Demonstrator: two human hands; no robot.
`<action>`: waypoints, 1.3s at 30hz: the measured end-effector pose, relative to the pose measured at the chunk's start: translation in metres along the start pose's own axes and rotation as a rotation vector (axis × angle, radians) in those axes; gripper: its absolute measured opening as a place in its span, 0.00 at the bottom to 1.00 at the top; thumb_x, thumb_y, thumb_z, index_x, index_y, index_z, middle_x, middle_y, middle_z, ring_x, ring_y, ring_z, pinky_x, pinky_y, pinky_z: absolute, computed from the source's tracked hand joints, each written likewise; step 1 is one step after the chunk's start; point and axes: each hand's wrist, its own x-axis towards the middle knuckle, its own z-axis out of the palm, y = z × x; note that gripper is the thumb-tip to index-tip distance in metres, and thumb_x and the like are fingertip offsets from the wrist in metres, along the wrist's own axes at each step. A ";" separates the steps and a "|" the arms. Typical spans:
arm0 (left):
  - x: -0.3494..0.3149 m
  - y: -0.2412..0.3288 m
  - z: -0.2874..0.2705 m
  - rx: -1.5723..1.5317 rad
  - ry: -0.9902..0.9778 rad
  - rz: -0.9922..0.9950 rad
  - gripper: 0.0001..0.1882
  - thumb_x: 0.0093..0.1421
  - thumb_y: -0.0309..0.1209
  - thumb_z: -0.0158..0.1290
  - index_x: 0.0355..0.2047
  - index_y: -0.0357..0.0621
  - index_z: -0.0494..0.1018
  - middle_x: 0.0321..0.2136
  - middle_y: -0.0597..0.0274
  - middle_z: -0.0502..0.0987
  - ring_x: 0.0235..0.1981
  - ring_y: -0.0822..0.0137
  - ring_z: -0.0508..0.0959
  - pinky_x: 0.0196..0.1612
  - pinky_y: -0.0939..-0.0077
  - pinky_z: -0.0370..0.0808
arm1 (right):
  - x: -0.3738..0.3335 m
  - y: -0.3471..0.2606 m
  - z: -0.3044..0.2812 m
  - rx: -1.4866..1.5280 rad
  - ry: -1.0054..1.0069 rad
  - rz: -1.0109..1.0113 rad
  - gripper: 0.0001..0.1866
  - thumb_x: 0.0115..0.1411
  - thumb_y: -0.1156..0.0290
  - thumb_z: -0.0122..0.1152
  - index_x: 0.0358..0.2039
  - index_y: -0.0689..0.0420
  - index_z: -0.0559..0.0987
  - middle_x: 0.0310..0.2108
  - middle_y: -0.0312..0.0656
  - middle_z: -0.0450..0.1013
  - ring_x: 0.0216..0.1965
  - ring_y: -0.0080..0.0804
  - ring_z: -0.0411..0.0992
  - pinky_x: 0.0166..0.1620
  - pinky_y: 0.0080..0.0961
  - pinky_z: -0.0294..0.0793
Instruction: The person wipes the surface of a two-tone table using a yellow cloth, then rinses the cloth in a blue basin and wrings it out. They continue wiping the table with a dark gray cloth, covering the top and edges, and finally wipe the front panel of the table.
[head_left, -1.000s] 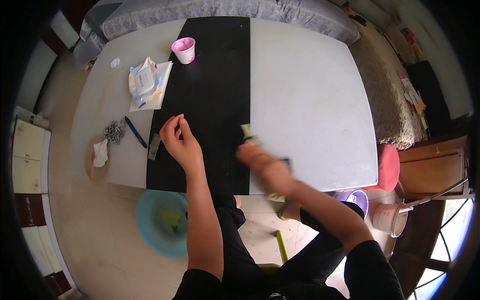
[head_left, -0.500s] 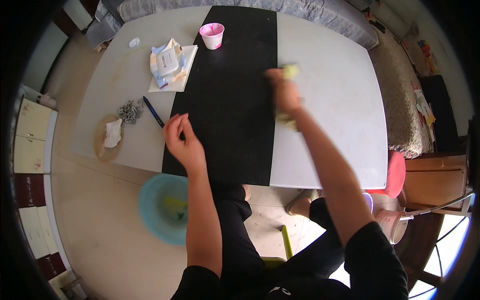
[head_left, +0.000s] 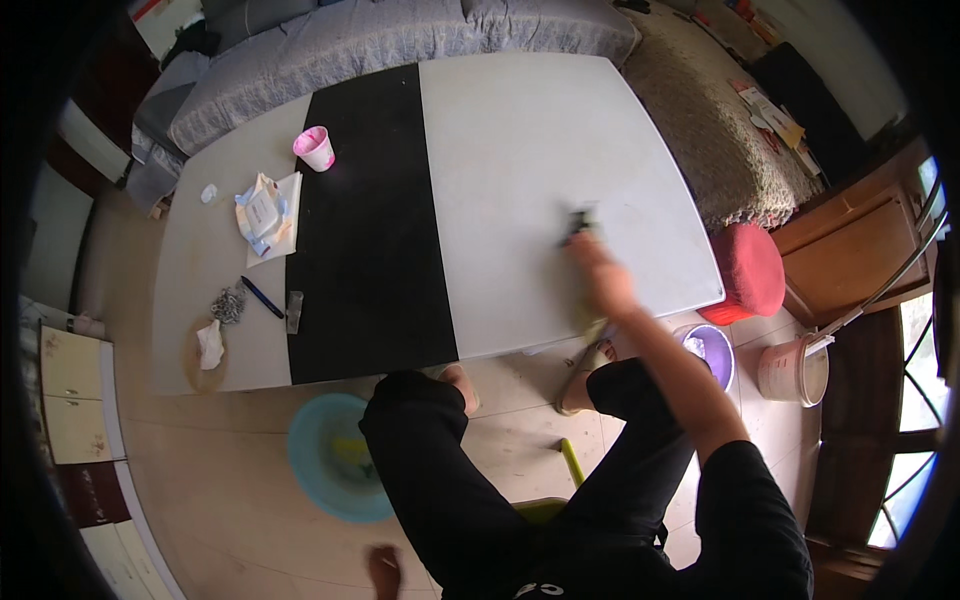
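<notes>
My right hand (head_left: 606, 284), smeared by motion, is pressed to the white right part of the table (head_left: 530, 130). In it is a yellowish cloth (head_left: 595, 328), whose ends stick out past the fingers; a dark patch shows at its far end. My left hand (head_left: 384, 568) hangs low beside my left leg, off the table, dim and blurred, with its fingers unclear. At the table's left stand a pink-and-white cup (head_left: 314, 148) and a pack of wet wipes (head_left: 263, 213) on white sheets. Nearer lie a dark blue pen (head_left: 262, 297), a small metal chain heap (head_left: 228, 303) and a crumpled tissue (head_left: 210, 345).
A small clear plastic piece (head_left: 294, 312) lies on the black strip's left edge. On the floor stand a blue basin (head_left: 302, 465) holding something yellow-green, a red stool (head_left: 747, 270), a purple bucket (head_left: 722, 375) and a pink bucket (head_left: 785, 378). A covered sofa (head_left: 400, 38) runs behind the table.
My right hand has moved with the cloth from the black strip's right edge onto the white right part. My left hand has dropped from above the table to beside my leg. The view has shifted right.
</notes>
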 end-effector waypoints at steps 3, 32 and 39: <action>-0.025 0.025 0.056 0.117 -0.298 -0.227 0.06 0.53 0.27 0.48 0.26 0.37 0.68 0.27 0.55 0.69 0.29 0.61 0.70 0.34 0.72 0.67 | -0.043 0.091 -0.045 -0.062 0.033 0.425 0.31 0.43 0.84 0.47 0.52 0.56 0.64 0.57 0.42 0.55 0.59 0.34 0.50 0.57 0.26 0.56; -0.033 0.112 0.065 0.206 -0.372 -0.150 0.09 0.53 0.28 0.43 0.18 0.41 0.69 0.14 0.60 0.66 0.17 0.66 0.67 0.22 0.74 0.65 | -0.083 0.019 -0.030 0.199 0.288 0.242 0.24 0.48 0.83 0.42 0.49 0.61 0.66 0.55 0.45 0.58 0.58 0.39 0.52 0.59 0.29 0.53; 0.028 0.132 -0.015 0.522 -0.570 -0.170 0.10 0.53 0.28 0.42 0.17 0.42 0.69 0.11 0.61 0.66 0.14 0.68 0.66 0.19 0.75 0.65 | 0.016 -0.118 0.030 0.196 0.101 -0.096 0.18 0.51 0.75 0.42 0.44 0.63 0.67 0.45 0.45 0.67 0.34 0.37 0.72 0.32 0.29 0.74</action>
